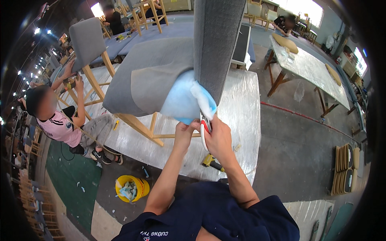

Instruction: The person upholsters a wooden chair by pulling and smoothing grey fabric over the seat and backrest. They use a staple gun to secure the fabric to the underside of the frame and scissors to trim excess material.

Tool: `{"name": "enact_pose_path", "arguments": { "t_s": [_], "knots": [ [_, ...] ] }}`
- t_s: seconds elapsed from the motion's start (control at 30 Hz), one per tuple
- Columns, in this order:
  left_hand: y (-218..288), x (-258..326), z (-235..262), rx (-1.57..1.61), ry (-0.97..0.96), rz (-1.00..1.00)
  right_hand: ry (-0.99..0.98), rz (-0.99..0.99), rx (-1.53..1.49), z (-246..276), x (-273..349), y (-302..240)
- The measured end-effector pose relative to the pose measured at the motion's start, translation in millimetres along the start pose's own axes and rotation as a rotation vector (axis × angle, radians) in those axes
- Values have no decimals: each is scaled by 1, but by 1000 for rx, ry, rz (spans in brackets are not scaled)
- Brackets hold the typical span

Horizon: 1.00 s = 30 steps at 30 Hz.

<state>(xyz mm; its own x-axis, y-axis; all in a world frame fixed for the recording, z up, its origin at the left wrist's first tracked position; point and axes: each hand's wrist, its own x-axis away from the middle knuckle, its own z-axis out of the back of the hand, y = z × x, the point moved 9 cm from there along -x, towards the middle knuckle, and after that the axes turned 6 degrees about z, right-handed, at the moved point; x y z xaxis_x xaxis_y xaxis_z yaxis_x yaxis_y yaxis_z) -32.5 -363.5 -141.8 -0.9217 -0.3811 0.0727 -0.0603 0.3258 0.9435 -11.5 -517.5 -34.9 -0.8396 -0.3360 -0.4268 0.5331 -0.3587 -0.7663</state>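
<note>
Padding (176,99): at the seat corner of the grey chair (150,60), just beyond left hand (185,134) and right hand (218,138).
Right hand: grasping red-and-white scissors (204,130).
Left hand: at the padding's lower edge; grip hard to tell.

Pale blue padding (177,98) against grey chair (157,60) — red-and-white scissors (202,133) below

Own hands (219,138): two
Scissors (203,134): one pair
Near gray chairs (136,86): two
Yellow bucket (141,186): one
Tan pads (285,43) on right table (309,68): two
Co-workers (60,124): at least four
</note>
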Motion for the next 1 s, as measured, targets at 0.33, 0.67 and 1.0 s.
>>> {"name": "enact_pose_path", "arguments": {
  "t_s": [0.33, 0.67, 1.0],
  "knots": [
    [247, 80, -107, -1497, 21, -1126, -200, -66, 0, 4, 50, 53],
    [145, 127, -165, -1356, -732, -1486, 84, -312, -221, -24, 185, 160],
    [-87, 117, 148, -1100, -53, 65, -583, -663, 197, -96, 296, 336]
  ]
}}
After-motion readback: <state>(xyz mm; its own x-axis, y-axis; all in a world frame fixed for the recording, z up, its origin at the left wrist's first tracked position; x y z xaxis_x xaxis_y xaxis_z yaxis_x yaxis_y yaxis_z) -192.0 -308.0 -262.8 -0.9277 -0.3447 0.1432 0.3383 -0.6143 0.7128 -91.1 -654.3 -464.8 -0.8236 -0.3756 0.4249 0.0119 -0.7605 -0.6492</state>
